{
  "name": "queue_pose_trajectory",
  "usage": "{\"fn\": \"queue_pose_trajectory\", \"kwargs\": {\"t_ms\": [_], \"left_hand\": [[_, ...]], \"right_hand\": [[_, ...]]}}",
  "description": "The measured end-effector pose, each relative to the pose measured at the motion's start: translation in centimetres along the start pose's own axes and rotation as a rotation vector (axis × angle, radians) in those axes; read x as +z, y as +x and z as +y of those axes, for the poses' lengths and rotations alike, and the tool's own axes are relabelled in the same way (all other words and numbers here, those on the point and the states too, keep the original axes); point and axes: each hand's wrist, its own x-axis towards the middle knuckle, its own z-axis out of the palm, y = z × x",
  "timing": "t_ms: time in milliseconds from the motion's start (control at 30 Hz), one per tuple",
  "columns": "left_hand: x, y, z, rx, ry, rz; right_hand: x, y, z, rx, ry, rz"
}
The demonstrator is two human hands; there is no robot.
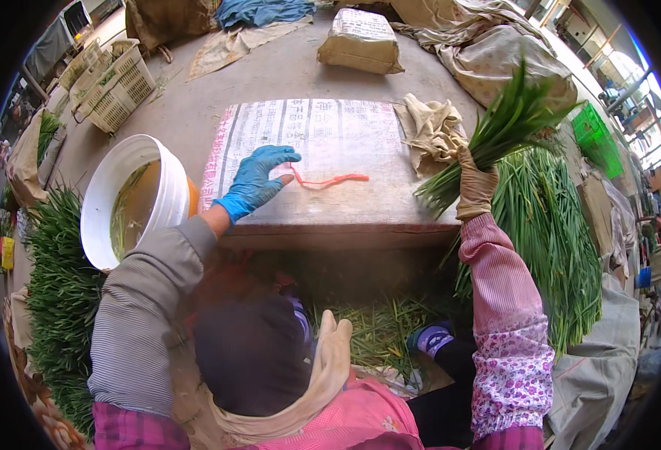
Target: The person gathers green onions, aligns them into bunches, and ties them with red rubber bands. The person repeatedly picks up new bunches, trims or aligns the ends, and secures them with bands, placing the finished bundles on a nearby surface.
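Observation:
My left hand (pixel 255 184), in a blue glove with the thumb tip bare, is low over a print-covered board (pixel 338 139). Its fingers are curved and apart from the thumb. Right beside the fingertips, a thin red-orange tie string (pixel 334 181) lies bent across the board. Over at the right, my right hand (pixel 477 184) wears a tan glove and is closed around a bunch of green chives (pixel 507 131). The bunch tilts, its leaf tips up and to the right and its cut ends near the board's right edge.
A big chive pile (pixel 548 225) lies at the right; stacked bundles (pixel 60 292) stand at the left. Beside them a white bucket (pixel 173 195) holds murky water. A crumpled cloth (pixel 432 127), packed sack (pixel 360 41), slatted crate (pixel 117 86) and green basket (pixel 597 139) surround the board.

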Motion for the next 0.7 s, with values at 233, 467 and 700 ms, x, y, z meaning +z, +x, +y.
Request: {"fn": "queue_pose_trajectory", "kwargs": {"t_ms": [233,467,700], "left_hand": [[4.6,1.8,-2.5,0.233,0.283,-0.042],[6.0,0.4,0.4,0.324,0.261,-0.071],[4.6,-2.2,-1.5,0.094,-0.003,0.102]], "right_hand": [[4.2,1.7,-0.8,0.607,0.416,-0.475],[15.9,-7.9,-0.3,0.784,0.475,-0.932],[20.2,-13.5,4.8,-0.040,0.095,-0.621]]}}
